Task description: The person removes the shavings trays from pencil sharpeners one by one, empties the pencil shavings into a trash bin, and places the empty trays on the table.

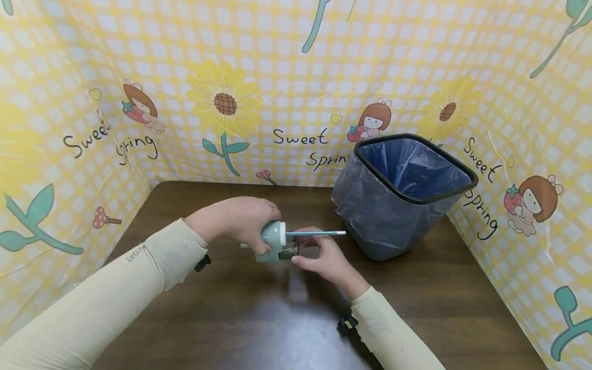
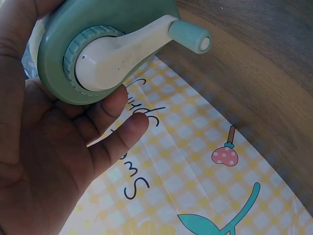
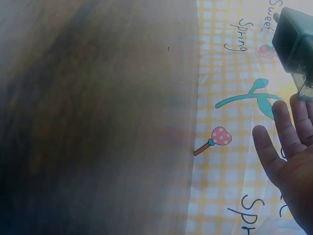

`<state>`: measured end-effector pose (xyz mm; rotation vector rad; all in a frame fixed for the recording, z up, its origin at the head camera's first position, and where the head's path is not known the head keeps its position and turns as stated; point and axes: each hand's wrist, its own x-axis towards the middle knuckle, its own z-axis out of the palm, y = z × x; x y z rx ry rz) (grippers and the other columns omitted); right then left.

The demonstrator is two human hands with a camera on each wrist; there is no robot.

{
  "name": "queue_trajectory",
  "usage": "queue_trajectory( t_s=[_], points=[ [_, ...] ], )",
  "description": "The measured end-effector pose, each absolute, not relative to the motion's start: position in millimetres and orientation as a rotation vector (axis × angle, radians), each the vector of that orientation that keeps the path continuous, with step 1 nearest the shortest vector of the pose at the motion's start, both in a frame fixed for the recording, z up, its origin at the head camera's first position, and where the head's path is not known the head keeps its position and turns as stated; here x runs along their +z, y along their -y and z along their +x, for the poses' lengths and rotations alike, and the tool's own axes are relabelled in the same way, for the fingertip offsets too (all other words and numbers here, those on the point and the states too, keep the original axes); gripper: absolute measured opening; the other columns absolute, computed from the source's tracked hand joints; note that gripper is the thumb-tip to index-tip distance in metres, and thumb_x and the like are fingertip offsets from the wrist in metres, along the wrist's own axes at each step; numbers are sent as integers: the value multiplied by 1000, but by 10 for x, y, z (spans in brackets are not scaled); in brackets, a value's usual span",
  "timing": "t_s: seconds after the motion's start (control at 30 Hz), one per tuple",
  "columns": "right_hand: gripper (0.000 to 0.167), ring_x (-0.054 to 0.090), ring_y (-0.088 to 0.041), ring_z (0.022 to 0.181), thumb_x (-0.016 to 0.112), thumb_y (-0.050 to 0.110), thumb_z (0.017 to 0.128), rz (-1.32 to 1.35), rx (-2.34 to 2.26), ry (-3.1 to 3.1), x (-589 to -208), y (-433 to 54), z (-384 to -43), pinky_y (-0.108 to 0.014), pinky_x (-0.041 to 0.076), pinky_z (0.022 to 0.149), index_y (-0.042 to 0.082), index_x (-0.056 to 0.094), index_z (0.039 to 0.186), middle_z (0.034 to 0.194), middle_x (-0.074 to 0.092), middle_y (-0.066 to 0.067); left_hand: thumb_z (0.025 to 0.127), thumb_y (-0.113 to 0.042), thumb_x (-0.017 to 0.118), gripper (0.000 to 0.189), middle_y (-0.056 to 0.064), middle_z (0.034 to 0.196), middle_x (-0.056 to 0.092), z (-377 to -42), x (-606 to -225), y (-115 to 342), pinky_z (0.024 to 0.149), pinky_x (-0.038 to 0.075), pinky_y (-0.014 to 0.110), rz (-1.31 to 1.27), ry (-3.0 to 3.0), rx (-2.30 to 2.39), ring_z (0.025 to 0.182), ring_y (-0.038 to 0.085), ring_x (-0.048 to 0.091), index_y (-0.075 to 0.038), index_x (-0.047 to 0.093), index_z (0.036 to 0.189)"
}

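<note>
My left hand [image 1: 245, 221] grips a pale green crank pencil sharpener [image 1: 273, 236] from above, holding it over the table. In the left wrist view the sharpener's white crank arm [image 2: 117, 54] and its green knob [image 2: 190, 36] show close up. A light blue pencil [image 1: 316, 233] sticks out of the white front, pointing right. At the sharpener's lower front is a clear shavings drawer [image 1: 289, 251] with dark shavings inside. My right hand [image 1: 326, 257] pinches this drawer between thumb and fingers. The right wrist view catches the drawer [image 3: 306, 83] and the sharpener's base only at its edge.
A dark bin [image 1: 384, 221] with a clear liner bag stands at the back right of the brown wooden table [image 1: 231, 318], just beyond the right hand. Yellow checked cloth [image 1: 296, 77] with printed flowers hangs behind and at both sides.
</note>
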<state>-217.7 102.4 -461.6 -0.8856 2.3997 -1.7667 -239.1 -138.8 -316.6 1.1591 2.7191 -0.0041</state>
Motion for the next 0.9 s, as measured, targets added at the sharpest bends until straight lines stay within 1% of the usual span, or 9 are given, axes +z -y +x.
queue_trajectory(
  t_s=[0.1,0.27,0.6,0.8,0.9],
  points=[
    [52,63,-23,111,85,13,82,-879,-1764,-2402,-4602,-1028,-2173,-63,46,101,13,62,129,124,65,-4,74,-49,82,59,-5,102,67,-2396,-3162,1387,76,55,29,1165,-2723,-9,86,10,60,-12,67,117],
    [52,63,-23,112,85,13,83,-872,-1759,-2406,-4586,-1035,-2169,-62,47,102,13,62,130,124,64,-4,74,-49,83,58,-5,101,66,-2407,-3167,1389,75,55,29,1161,-2724,-13,85,10,59,-12,67,116],
    [53,62,-27,114,86,14,83,-865,-1760,-2414,-4603,-1066,-2178,-62,45,103,9,61,131,125,64,-9,74,-49,83,59,-5,103,65,-2422,-3181,1393,76,55,29,1158,-2722,-13,86,10,60,-12,67,118],
    [52,63,-23,112,86,15,83,-875,-1765,-2418,-4616,-1076,-2188,-61,47,102,13,62,129,123,65,-5,74,-48,82,59,-5,102,65,-2420,-3175,1395,76,54,30,1155,-2727,-12,86,11,59,-12,67,118],
    [52,64,-22,112,86,15,83,-900,-1767,-2424,-4626,-1075,-2195,-61,48,101,13,63,129,123,65,-4,74,-48,82,59,-4,102,65,-2417,-3173,1401,76,54,30,1156,-2726,-20,86,11,59,-11,67,118]
  ],
)
